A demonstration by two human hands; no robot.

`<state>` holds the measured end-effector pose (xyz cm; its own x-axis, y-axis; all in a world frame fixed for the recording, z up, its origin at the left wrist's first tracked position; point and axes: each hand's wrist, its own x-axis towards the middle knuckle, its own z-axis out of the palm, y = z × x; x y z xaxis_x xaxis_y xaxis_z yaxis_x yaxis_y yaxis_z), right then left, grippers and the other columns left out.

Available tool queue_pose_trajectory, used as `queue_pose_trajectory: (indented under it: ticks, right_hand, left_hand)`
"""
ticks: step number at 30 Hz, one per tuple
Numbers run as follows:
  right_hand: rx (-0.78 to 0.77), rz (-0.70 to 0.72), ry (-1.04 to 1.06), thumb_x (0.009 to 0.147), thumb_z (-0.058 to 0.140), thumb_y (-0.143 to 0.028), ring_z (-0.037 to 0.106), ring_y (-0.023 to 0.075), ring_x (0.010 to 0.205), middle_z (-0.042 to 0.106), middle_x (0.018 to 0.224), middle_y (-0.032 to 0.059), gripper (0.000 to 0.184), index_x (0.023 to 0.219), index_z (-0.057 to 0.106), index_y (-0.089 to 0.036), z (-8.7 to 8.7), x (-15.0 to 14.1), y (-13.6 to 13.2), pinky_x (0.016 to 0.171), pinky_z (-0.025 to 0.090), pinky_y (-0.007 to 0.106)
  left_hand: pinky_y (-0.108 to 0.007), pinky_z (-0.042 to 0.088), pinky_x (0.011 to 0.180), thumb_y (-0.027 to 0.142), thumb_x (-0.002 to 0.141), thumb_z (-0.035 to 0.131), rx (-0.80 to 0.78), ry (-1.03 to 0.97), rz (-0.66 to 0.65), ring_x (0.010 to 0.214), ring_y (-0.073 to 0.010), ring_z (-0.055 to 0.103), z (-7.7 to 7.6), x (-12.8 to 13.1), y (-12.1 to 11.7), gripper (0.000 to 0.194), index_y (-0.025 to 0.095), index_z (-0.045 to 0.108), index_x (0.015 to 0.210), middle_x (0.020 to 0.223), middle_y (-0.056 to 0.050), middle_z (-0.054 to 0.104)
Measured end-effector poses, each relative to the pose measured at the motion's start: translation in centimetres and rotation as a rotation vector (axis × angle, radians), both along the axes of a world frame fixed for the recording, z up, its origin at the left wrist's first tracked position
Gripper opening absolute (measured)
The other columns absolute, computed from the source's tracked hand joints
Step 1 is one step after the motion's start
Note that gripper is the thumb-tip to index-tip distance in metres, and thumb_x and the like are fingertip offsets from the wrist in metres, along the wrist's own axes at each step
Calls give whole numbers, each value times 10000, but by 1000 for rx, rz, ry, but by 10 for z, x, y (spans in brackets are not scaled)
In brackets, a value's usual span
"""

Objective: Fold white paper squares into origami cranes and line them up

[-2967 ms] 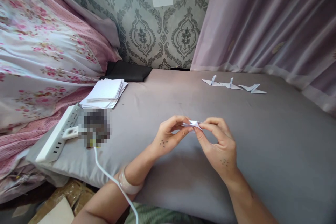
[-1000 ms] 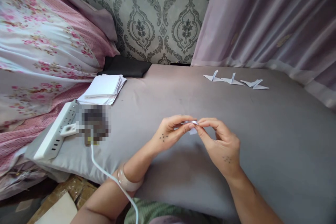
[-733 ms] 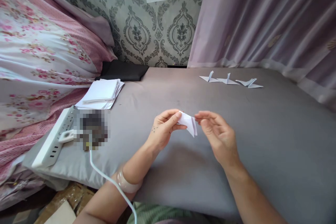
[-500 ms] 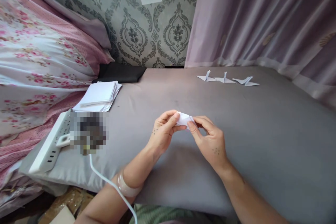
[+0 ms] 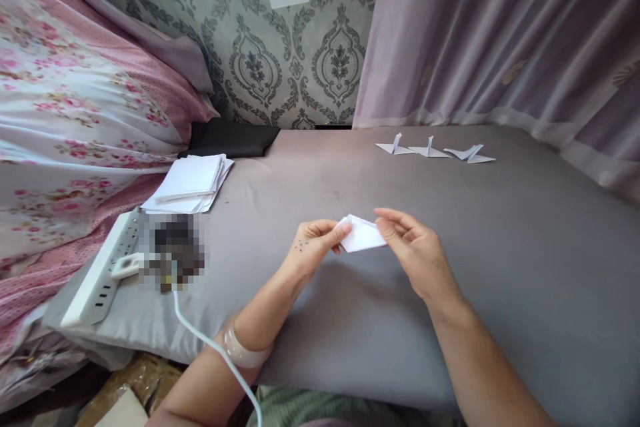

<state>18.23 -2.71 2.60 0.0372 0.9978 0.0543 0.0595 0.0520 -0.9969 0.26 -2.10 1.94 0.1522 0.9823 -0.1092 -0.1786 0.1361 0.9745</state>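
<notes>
A small piece of folded white paper [image 5: 364, 236] is held up above the grey surface, between my two hands. My left hand [image 5: 319, 244] pinches its left corner, thumb on top and fingers behind. At the paper's right end, my right hand [image 5: 413, 248] grips the edge between thumb and fingers, with the index finger raised a little above it. Some of the fingertips are hidden behind the paper.
Three folded paper birds [image 5: 429, 148] stand in a row at the back right. A stack of white paper [image 5: 193, 180] lies left, near a black flat item [image 5: 230, 138]. A power strip [image 5: 103, 273] and white cable [image 5: 200, 340] lie at the left edge.
My right hand has moved right, away from my left hand. More of the folded paper now shows between them, with its broad face visible.
</notes>
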Motion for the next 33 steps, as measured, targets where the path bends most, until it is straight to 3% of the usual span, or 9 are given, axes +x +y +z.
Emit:
queue_pose_trajectory:
  ticks: [4,9,12,15,18,21,24,29,33]
  right_hand:
    - [-36,71,174,718,742,-464,692,201,831,736,934,106,430,1010,692,-154,-3,-13,-1,690,553,307]
    - [-10,11,108,749,722,-400,698,221,886,751,931,83,285,930,735,-180,-8,-24,-6,825,546,373]
    - [37,-15,-8,770,697,-400,702,224,847,754,891,66,259,912,747,-190,-8,-17,-5,793,551,366]
    - [151,-17,-197,810,653,-380,684,195,778,742,870,46,219,900,747,-204,-5,-10,-3,730,546,328]
    - [317,-34,-329,853,611,-347,657,170,777,710,879,41,179,886,721,-209,-6,-8,-2,718,533,305]
    - [423,-170,-329,834,651,-316,640,155,754,674,840,24,129,908,654,-211,-10,-12,-3,718,535,304]
    - [524,-253,-354,824,673,-266,629,142,734,654,830,6,113,906,610,-220,-14,-15,-6,719,534,306]
    - [719,-237,-416,835,649,-146,613,142,750,636,858,17,116,908,600,-221,-8,-15,-8,707,526,302]
    - [793,-222,-454,830,636,-93,618,147,768,639,854,17,176,938,603,-228,-4,-15,-8,709,523,297]
  left_hand:
    - [-200,415,553,445,687,785,-111,-191,114,610,-91,542,-9,5,3,329,122,733,727,675,-39,652]
    - [-197,426,610,380,681,804,-102,-221,82,668,-85,546,-7,12,-1,260,136,737,743,729,-27,668]
    - [-217,449,674,317,665,819,-33,-145,42,691,-96,571,-6,12,-3,221,144,730,768,740,-20,685]
    - [-258,483,761,289,655,826,29,-137,23,778,-129,622,-5,12,-3,276,156,719,872,828,-31,713]
    - [-260,504,725,300,668,815,55,-114,18,759,-133,628,-6,13,-3,248,147,717,837,810,-33,715]
    - [-266,526,671,316,678,804,56,-100,24,725,-136,627,-6,13,-3,223,144,718,791,778,-29,710]
    - [-281,535,741,290,680,804,70,-122,54,739,-131,638,-5,13,-3,207,143,717,797,782,-25,717]
    - [-297,516,875,241,713,786,91,-167,32,867,-149,664,-3,10,-5,218,161,724,906,894,-35,739]
    - [-371,517,945,338,814,697,98,-261,-17,969,-200,664,-5,6,-4,243,162,731,977,982,-65,731]
